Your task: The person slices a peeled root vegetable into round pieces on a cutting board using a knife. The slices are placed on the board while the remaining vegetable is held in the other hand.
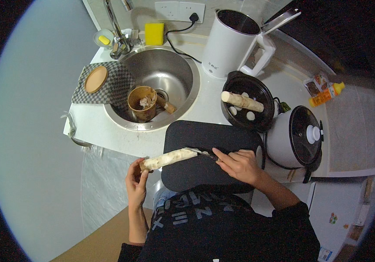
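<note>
A long, pale, peeled root, which looks like yam, (169, 158) slants over the left part of a black cutting board (190, 132). My left hand (137, 181) grips its lower left end, out past the board's edge. In my right hand (240, 163) is a dark-handled small knife or peeler (204, 153); its metal part lies against the root's far right end. Which of the two tools it is, I cannot tell. Behind the board, a black pot (262, 88) holds another pale root piece (242, 101) and several round white slices (250, 115).
Left of the board is a round steel sink (187, 75), with a brown paper tub (141, 113) holding scraps. A white kettle (228, 42) with its lid up stands behind the pot. To the right sits a white cooker (279, 139) with a glass lid.
</note>
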A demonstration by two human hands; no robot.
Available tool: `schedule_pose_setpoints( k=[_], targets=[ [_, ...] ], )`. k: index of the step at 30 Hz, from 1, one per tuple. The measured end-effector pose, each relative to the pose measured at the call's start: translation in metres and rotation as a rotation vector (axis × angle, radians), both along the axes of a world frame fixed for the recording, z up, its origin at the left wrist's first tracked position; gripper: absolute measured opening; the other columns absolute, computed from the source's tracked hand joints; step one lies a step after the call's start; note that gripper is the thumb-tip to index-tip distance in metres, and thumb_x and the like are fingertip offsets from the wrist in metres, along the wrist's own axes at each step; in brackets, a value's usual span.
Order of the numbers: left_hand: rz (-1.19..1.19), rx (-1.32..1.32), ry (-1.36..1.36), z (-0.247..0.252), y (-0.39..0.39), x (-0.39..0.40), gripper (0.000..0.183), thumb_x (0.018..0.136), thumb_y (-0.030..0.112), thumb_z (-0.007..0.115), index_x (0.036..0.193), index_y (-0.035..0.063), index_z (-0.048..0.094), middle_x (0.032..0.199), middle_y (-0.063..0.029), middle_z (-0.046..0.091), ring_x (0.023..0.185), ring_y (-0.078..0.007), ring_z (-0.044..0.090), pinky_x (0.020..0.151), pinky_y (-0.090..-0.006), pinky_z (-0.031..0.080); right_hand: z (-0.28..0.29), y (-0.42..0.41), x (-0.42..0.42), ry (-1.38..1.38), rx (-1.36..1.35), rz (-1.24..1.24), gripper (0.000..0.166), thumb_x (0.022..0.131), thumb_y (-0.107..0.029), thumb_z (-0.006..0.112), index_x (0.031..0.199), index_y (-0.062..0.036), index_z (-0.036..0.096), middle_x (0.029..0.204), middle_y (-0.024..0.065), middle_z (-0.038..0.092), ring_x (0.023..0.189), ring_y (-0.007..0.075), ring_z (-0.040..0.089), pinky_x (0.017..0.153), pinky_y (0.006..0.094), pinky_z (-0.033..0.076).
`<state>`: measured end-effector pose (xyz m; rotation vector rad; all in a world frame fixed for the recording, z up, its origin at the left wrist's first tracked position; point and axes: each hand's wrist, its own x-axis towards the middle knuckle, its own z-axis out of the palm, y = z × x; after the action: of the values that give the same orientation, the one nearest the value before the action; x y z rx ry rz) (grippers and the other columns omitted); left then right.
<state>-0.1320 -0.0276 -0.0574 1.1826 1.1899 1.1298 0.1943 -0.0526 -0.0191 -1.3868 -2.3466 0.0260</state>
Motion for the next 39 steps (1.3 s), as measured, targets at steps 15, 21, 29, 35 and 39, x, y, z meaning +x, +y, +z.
schedule_pose_setpoints(
  k=[15, 21, 29, 35, 39],
  targets=[
    [-0.004, -0.001, 0.007, 0.003, -0.001, 0.001, 0.034, 0.09, 0.012, 0.058, 0.121, -0.0006, 0.051, 0.113, -0.0106, 0.057, 0.103, -0.0173, 0.055, 0.087, -0.0319, 0.047, -0.017, 0.007, -0.004, -0.045, -0.003, 0.01, 0.04, 0.081, -0.029, 0.068, 0.117, -0.013, 0.063, 0.052, -0.0025, 0.048, 0.041, 0.0118, 0.046, 0.044, 0.0271, 0.042],
    [0.018, 0.013, -0.016, -0.004, -0.002, 0.0, 0.038, 0.089, 0.015, 0.061, 0.122, -0.0007, 0.05, 0.113, -0.0103, 0.057, 0.103, -0.0174, 0.055, 0.088, -0.0323, 0.047, -0.016, 0.01, -0.005, 0.003, -0.053, -0.03, 0.035, 0.082, -0.028, 0.067, 0.114, -0.0122, 0.065, 0.051, -0.0017, 0.053, 0.041, 0.0148, 0.048, 0.045, 0.0294, 0.039],
    [0.011, -0.018, -0.002, -0.004, -0.006, -0.003, 0.038, 0.089, 0.014, 0.061, 0.123, -0.0009, 0.05, 0.114, -0.0107, 0.057, 0.104, -0.0181, 0.056, 0.089, -0.0319, 0.046, -0.001, 0.001, -0.005, 0.132, -0.129, -0.071, 0.036, 0.081, -0.022, 0.068, 0.114, -0.0073, 0.065, 0.051, 0.0002, 0.054, 0.04, 0.014, 0.046, 0.044, 0.0302, 0.035],
    [-0.006, -0.045, 0.012, -0.003, -0.003, -0.004, 0.038, 0.088, 0.012, 0.061, 0.122, -0.0012, 0.05, 0.115, -0.0107, 0.057, 0.105, -0.0182, 0.055, 0.091, -0.0317, 0.045, -0.003, 0.002, -0.002, 0.086, -0.081, -0.09, 0.037, 0.082, -0.016, 0.067, 0.116, -0.0029, 0.063, 0.053, 0.0021, 0.055, 0.041, 0.0118, 0.043, 0.044, 0.0299, 0.032],
    [0.002, -0.034, 0.015, -0.002, -0.003, -0.004, 0.038, 0.088, 0.012, 0.061, 0.122, -0.0012, 0.05, 0.115, -0.0103, 0.057, 0.106, -0.0182, 0.055, 0.093, -0.0317, 0.043, 0.0, 0.005, -0.004, 0.154, -0.134, -0.178, 0.035, 0.083, -0.02, 0.066, 0.115, -0.0066, 0.064, 0.055, 0.0041, 0.058, 0.042, 0.0159, 0.05, 0.045, 0.0309, 0.038]
  ],
)
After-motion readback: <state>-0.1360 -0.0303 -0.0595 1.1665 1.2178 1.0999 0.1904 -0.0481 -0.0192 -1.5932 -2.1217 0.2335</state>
